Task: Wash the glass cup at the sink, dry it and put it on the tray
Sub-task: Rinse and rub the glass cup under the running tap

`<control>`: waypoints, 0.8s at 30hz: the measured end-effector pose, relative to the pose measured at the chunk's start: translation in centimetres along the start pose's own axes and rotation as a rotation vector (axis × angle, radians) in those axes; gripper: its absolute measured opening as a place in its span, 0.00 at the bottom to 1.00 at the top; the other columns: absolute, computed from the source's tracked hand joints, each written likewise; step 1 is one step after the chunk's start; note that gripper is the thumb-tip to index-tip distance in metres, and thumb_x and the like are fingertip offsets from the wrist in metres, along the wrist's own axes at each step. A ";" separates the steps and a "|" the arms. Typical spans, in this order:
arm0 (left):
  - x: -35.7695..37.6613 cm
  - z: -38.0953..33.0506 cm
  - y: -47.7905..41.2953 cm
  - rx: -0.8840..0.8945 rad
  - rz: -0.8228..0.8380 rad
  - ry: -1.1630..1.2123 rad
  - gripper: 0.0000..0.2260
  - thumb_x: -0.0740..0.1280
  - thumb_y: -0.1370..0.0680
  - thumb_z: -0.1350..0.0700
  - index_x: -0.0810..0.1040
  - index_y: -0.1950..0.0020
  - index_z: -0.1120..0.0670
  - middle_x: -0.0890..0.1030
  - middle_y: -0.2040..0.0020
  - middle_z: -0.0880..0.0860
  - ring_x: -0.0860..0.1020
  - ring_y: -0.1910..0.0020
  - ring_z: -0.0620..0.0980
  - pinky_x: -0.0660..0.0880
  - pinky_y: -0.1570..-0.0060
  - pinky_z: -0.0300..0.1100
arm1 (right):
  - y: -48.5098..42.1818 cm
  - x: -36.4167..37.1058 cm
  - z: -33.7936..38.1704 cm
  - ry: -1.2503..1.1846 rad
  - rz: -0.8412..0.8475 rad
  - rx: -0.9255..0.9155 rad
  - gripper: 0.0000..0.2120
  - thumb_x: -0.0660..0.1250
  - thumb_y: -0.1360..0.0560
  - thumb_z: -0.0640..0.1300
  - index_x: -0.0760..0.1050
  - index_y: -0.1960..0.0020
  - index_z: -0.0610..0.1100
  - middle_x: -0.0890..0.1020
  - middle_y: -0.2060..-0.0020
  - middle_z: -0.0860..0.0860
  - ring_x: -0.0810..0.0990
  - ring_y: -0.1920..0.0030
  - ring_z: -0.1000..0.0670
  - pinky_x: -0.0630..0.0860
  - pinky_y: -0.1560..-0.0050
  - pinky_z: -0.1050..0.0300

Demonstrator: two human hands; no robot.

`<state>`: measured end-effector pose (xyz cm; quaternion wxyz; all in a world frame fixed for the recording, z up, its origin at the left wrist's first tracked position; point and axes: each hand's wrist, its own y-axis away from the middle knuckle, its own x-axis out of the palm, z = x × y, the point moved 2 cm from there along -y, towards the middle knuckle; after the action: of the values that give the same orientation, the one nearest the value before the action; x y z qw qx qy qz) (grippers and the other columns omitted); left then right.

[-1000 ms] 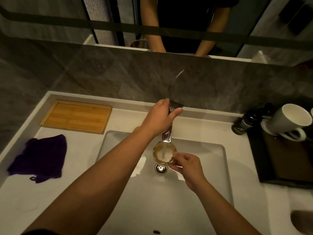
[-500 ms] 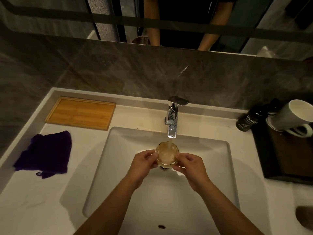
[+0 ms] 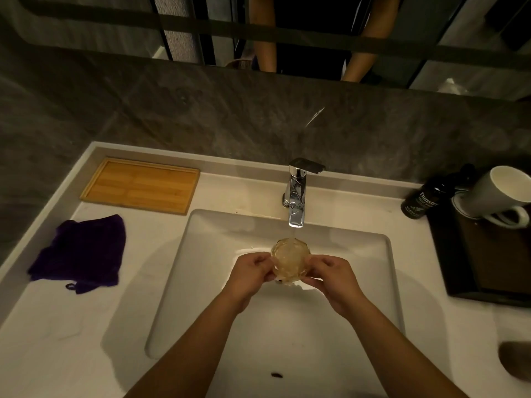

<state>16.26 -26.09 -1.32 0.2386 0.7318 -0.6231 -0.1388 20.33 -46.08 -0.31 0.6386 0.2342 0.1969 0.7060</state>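
A faceted glass cup point(image 3: 290, 258) is held mouth up over the white sink basin point(image 3: 207, 271), just below the chrome faucet point(image 3: 297, 193). A thin stream of water falls from the spout into it. My left hand point(image 3: 253, 270) grips the cup's left side and my right hand point(image 3: 330, 275) grips its right side. A wooden tray point(image 3: 140, 185) lies on the counter at the back left. A purple cloth point(image 3: 80, 251) lies crumpled in front of the tray, left of the basin.
A dark tray point(image 3: 488, 259) at the right holds a white mug point(image 3: 500, 193); a dark bottle point(image 3: 418, 201) stands beside it. A mirror and grey stone wall rise behind the faucet. A dark round object point(image 3: 517, 360) shows at the lower right edge.
My left hand left the faucet handle and came down to grip the cup's left side. Both hands now hold the cup under the running water.
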 end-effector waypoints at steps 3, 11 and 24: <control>-0.5 -0.2 0.0 0.014 -0.045 -0.006 0.08 0.69 0.20 0.59 0.87 0.55 0.59 0.85 0.63 0.53 0.82 0.64 0.46 0.78 0.60 0.36 | 0.2 0.9 -0.4 -0.024 0.018 0.007 0.09 0.70 0.20 0.37 0.86 0.52 0.31 0.88 0.54 0.33 0.89 0.55 0.42 0.87 0.54 0.53; -0.2 0.1 0.0 0.001 -0.071 0.004 0.08 0.68 0.21 0.60 0.87 0.54 0.59 0.85 0.63 0.53 0.81 0.64 0.46 0.79 0.58 0.39 | 0.5 0.9 -0.1 -0.021 0.004 0.007 0.09 0.69 0.19 0.37 0.86 0.51 0.31 0.89 0.55 0.35 0.89 0.56 0.43 0.87 0.55 0.54; 0.0 0.2 0.1 -0.043 -0.116 -0.036 0.08 0.67 0.21 0.63 0.84 0.55 0.64 0.84 0.62 0.57 0.81 0.64 0.49 0.80 0.57 0.41 | 0.2 1.2 0.0 0.010 0.002 0.066 0.11 0.69 0.21 0.35 0.82 0.49 0.26 0.84 0.59 0.34 0.86 0.60 0.45 0.87 0.51 0.50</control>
<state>16.07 -26.09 -1.43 0.2347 0.7589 -0.5805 -0.1789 20.11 -44.92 -0.12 0.6289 0.2517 0.2232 0.7010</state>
